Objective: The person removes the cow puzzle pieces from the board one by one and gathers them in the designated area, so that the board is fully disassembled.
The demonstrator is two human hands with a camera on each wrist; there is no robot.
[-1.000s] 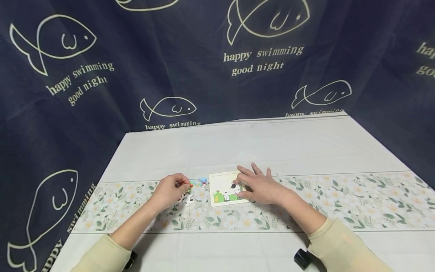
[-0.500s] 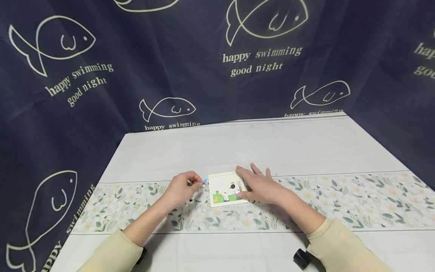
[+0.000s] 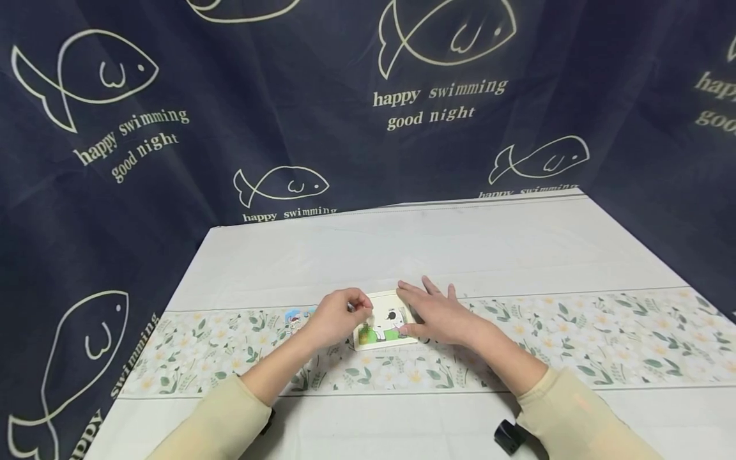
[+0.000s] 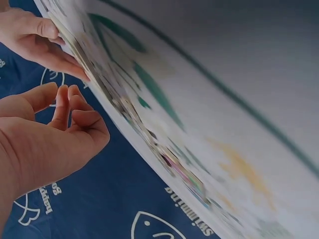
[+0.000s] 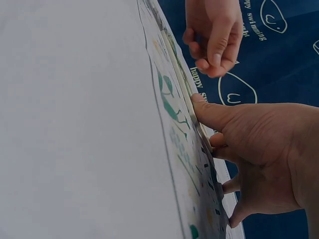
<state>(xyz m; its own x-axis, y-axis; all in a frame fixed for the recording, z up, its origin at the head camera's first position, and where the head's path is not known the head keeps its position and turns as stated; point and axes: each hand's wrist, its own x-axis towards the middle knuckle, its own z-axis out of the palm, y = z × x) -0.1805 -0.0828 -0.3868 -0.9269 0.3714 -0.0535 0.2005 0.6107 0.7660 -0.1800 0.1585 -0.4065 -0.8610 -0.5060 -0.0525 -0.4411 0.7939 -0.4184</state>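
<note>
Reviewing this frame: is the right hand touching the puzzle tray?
Touching. The right wrist view shows it: the right hand's thumb lies against the edge of the puzzle tray, with no gap between.

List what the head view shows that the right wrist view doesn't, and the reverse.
Only the head view: the black-and-white animal pictured on the board, the printed faces of loose puzzle pieces on the person's left, and both sleeves.

Only the right wrist view: the palm side of the right hand, and the board almost edge-on.

Both: the board, the left hand, the right hand, the tablecloth's floral band and the fish-print curtain.
</note>
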